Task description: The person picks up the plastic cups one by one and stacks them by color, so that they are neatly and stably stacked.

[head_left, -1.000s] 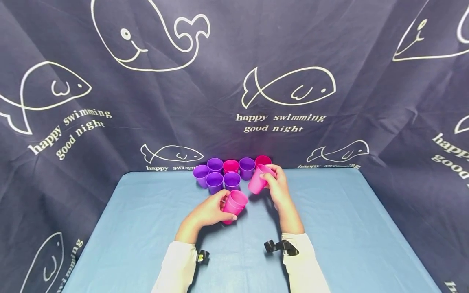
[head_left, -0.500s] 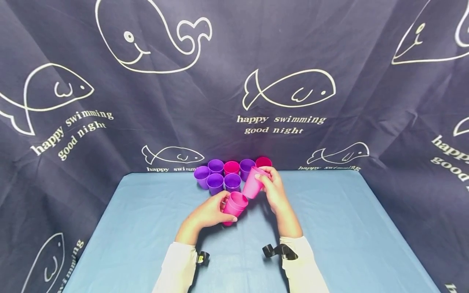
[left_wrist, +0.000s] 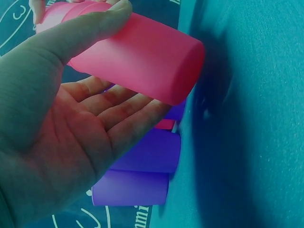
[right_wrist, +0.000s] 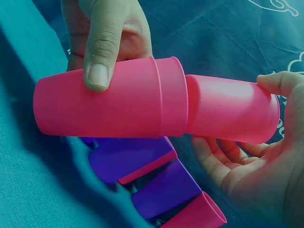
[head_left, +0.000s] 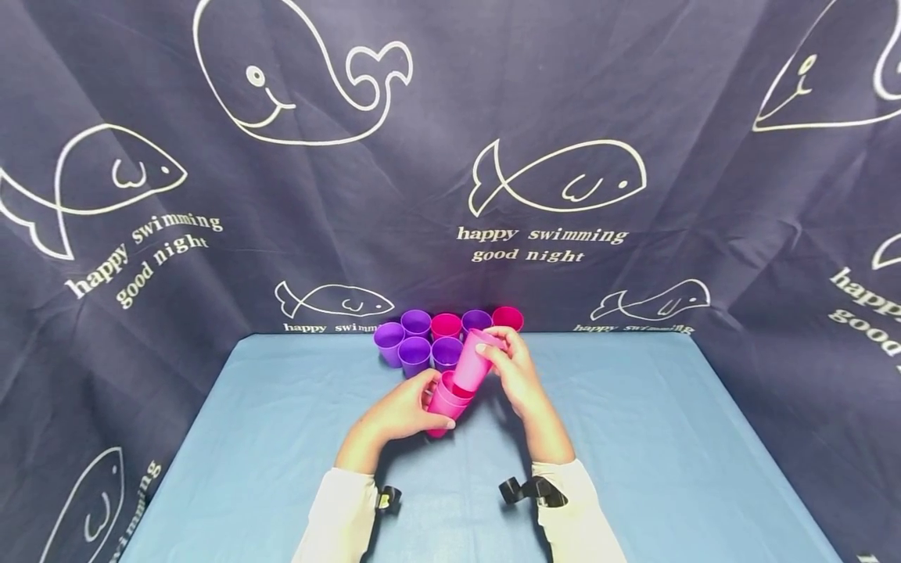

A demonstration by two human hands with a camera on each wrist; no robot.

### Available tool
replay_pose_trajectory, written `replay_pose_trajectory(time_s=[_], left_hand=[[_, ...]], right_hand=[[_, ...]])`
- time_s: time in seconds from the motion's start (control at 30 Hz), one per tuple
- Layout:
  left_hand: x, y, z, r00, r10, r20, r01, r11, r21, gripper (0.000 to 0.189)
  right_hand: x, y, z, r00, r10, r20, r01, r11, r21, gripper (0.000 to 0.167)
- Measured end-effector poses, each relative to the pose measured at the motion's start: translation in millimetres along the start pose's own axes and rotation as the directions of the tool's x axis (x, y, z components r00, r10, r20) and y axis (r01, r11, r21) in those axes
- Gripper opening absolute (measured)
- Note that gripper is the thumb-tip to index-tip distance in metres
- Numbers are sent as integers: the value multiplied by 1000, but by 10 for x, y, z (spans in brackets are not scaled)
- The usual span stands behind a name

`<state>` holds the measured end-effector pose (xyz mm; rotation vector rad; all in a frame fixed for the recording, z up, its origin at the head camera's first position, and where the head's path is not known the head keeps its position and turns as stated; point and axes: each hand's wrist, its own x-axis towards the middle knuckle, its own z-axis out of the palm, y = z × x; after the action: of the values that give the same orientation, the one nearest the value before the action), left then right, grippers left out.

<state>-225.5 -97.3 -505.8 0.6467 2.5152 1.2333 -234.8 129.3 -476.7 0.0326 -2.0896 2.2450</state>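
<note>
Dark cloth (head_left: 549,94) printed with white fish, whales and lettering hangs behind a blue tabletop (head_left: 633,438). Five purple cups (head_left: 414,356) and two red cups (head_left: 507,319) stand upright in a cluster at its far edge. Nearer, the left hand (head_left: 404,408) pinches a pink stack (head_left: 446,407) between thumb and fingers; two rims show on it. One single pink cup (head_left: 473,363) is pinched near its rim by the right hand (head_left: 519,371), its base at the stack's mouth. All the pink cups are smooth, plain and tapered, and tilted above the tabletop. Left wrist view alone shows the stack's closed base; only the head view shows the purple cups' open tops and both white sleeves (head_left: 579,508).
</note>
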Motion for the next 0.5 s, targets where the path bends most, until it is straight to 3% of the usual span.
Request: replay_pose_trajectory(time_s=[0.5], left_hand=[[-16,18,19,1000,2,-12,-2,1000,-1,59]], right_hand=[[-33,28,5,995,-34,96,38,998,-40,42]])
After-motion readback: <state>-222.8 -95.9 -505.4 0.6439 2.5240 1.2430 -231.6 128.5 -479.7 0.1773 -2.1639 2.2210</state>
